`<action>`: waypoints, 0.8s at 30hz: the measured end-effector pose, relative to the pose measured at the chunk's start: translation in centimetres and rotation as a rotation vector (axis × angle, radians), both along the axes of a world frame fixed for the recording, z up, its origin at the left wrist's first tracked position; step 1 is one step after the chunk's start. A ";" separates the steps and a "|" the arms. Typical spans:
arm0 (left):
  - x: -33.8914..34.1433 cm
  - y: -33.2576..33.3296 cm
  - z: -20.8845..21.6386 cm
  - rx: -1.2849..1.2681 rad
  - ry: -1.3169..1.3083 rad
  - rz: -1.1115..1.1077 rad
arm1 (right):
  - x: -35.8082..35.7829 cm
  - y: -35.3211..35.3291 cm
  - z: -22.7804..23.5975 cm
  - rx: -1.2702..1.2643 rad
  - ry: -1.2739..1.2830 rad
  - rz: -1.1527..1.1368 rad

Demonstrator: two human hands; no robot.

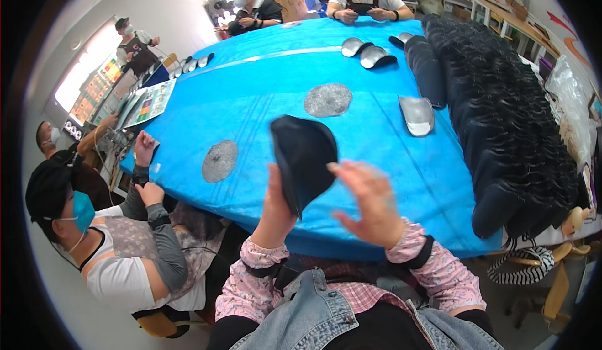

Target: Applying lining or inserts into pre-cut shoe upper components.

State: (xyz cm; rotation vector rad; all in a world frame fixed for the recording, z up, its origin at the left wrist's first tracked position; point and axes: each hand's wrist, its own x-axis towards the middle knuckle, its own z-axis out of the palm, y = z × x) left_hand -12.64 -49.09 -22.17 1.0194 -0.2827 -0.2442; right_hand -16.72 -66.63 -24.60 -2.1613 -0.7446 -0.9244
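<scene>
In front of me a black curved, cup-like piece [306,155] with a pointed lower end is held up over the blue-covered table [276,234]. My left hand [274,209] grips its lower left side, thumb on the near edge. My right hand [371,206] is to the right of it, fingers apart and slightly blurred. A fingertip of that hand is at the piece's right edge; whether it touches, I cannot tell. Past the piece, a round grey patch [328,100] shows on the table. A silver-grey curved piece [417,116] lies farther right.
Rows of stacked black curved pieces [501,118] fill the table's right side. Several grey-and-black pieces [375,56] lie toward the far end. A masked co-worker [125,249] sits close on my left; another person [367,2] works at the far edge. A striped cloth [522,266] hangs lower right.
</scene>
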 end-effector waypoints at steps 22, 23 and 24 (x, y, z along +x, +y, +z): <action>1.0 2.6 2.6 0.623 -0.196 -0.962 | -0.6 -4.3 -1.6 -0.149 0.401 0.208; 1.5 3.4 2.9 0.558 -0.243 -0.945 | -0.7 -4.5 -1.9 -0.055 0.555 0.220; 1.8 3.9 3.4 0.539 -0.366 -0.894 | -0.9 -4.5 -1.5 0.113 0.765 0.222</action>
